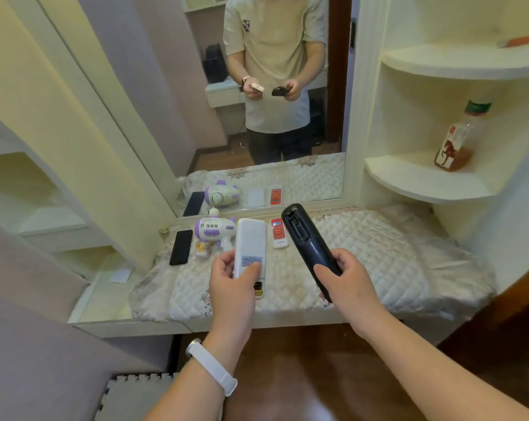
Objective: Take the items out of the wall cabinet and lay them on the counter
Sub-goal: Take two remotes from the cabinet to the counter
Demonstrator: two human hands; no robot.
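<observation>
My left hand (234,279) grips a white remote (251,243) with its back up; a label and an open battery slot show. My right hand (348,278) grips a black remote (302,235), also back up, its battery bay uncovered. Both are held above the quilt-covered counter (378,256). On the counter behind them lie a small red-and-white remote (279,233), a purple-and-white toy (213,230) and a flat black device (181,247).
A mirror (257,117) stands behind the counter and reflects a person and the items. Corner shelves at the right hold a bottle (457,141) and, higher up, an orange object (520,41). Open cabinet shelves (29,189) are at the left.
</observation>
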